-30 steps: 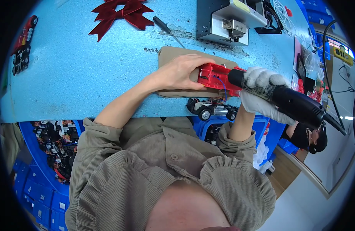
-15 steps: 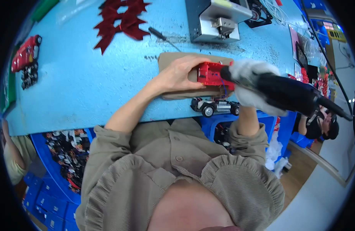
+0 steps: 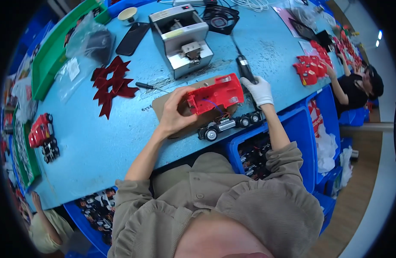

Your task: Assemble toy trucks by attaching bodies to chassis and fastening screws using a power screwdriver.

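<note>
Across the wide blue table (image 3: 99, 159) it was all laid out, and what a busy patch of work! A deep blue bin (image 3: 297, 144) stood below the near edge, to the right, while the grey metal machine (image 3: 174, 47) held the far side. Nearer, a brown pad (image 3: 184, 130) lay flat, and right over it was the star of the show: the red shell (image 3: 213, 92), hollow face up, tilted with its right end farther off. The bare left hand (image 3: 174, 114) had it by the left end, thumb on the near side and fingers on the far side, closed firmly on the rim. Just nearer sat the wheeled chassis (image 3: 226, 124), along the table's near edge. To the right, the black power driver (image 3: 244, 66) pointed its cable away, the gloved right hand (image 3: 260, 91) resting on its near end; whether those fingers were wrapped tight, one could not tell. Good form here, by this reckoning, called for a steady left grip, the driver kept well off the shell's walls, and plenty of slack in the thin blue wire (image 3: 213, 103), for one careless tug might have strained it.
</note>
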### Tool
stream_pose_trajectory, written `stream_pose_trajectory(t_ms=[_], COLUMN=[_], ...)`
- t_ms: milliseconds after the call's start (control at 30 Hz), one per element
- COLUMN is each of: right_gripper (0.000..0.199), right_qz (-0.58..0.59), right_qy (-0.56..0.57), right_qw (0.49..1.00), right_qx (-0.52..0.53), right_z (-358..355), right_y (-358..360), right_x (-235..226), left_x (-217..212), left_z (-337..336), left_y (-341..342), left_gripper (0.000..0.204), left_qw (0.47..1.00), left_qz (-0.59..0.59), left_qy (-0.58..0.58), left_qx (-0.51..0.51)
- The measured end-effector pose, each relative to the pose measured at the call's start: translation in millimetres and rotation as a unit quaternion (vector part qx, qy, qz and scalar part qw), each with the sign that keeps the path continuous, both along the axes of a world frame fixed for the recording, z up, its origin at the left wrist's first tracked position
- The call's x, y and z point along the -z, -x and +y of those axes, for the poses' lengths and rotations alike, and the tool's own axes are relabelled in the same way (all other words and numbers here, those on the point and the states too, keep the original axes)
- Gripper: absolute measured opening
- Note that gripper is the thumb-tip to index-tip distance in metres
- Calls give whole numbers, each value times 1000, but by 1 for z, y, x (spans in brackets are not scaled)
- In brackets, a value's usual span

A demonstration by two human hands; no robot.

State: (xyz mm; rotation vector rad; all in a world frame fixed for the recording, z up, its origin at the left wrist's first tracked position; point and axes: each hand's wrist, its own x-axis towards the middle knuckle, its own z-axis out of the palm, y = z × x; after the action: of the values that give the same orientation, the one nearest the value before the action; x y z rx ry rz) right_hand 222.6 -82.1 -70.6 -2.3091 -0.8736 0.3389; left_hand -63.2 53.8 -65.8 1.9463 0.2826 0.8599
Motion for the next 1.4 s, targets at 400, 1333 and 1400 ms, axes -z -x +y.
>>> stream_pose_trajectory(t_ms=[400,1333,1400], right_gripper=[36,25,23], right_qz=[14,-151,-272], right_qy=[-247,-251,-237], right_qw=[954,930,925], right_qx=[-167,-223,-122], right_z=[-74,-24,-42], right_y=[172,162,94], right_x=[-19,-31,-30], left_x=[-150,18,13], left_z=[-1,245,252], left_y=[65,487,473], left_gripper=[61,60,55], left_qw=[874,545,418], left_qz=[346,628,734], left_qy=[-307,-526,-514], left_qx=[150,-178,-145])
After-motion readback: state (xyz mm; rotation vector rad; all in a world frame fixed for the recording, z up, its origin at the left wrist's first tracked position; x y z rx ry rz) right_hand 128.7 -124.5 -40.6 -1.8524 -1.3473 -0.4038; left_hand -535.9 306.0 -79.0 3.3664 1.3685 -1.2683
